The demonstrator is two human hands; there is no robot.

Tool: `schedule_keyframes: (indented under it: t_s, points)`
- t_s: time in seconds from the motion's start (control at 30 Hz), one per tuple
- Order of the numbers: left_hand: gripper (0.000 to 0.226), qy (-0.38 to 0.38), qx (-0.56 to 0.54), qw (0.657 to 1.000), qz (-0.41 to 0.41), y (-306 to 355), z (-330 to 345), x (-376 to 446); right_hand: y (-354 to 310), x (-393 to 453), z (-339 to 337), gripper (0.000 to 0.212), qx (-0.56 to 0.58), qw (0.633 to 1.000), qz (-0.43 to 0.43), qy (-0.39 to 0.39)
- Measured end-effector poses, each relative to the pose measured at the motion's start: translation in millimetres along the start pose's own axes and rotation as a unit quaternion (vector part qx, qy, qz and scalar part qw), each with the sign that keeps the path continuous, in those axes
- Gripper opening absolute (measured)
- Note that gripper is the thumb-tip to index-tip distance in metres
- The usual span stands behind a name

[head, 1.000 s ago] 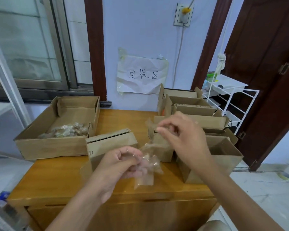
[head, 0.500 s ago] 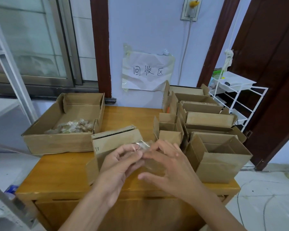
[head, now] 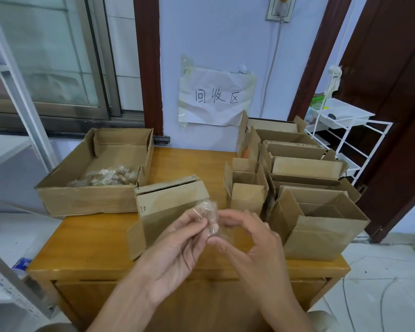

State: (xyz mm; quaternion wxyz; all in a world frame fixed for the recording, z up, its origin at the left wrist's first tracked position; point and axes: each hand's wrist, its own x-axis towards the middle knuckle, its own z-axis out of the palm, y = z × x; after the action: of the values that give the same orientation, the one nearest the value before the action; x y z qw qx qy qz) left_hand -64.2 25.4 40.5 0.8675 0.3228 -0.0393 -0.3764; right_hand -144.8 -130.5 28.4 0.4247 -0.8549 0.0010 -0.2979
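**Soft daylight, bent edges, blur at the fingers**

Even, fairly bright daylight fills the room, palest at the frosted window [head: 53,56] up and left of the grip. Shadows are soft and weak. The open cardboard box [head: 321,226] just right of the grip is only slightly dimmer inside. The clear bag [head: 210,213], pinched between the left hand [head: 177,243] and right hand [head: 252,245], shows pale glints and looks smeared, as do the fingertips. The paper sign [head: 216,97] beyond the grip is sharp enough to read. Far left and right of the grip, straight frames lean and curve with wide-angle distortion.
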Motion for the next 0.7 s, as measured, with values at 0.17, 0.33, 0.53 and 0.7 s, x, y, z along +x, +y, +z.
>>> schedule_keyframes:
  t_s: [0.17,0.33,0.53,0.7]
  points:
    - [0.042,0.032,0.289,0.952,0.091,1.7,-0.6,-7.2,-2.3,-10.6,6.3,0.027,0.171,0.984,0.051,-0.011]
    - [0.01,0.048,0.37,0.899,0.231,-3.7,8.1,-10.8,-3.1,-11.2,6.2,0.018,0.289,0.951,0.111,0.01]
    - [0.013,0.06,0.417,0.864,0.274,-14.4,1.8,-8.0,5.4,-6.2,3.0,0.011,0.205,0.977,0.063,-0.002]
    - [0.015,0.071,0.556,0.737,0.379,-31.6,-10.3,-0.6,1.6,-5.9,3.3,0.026,0.341,0.917,0.204,-0.027]
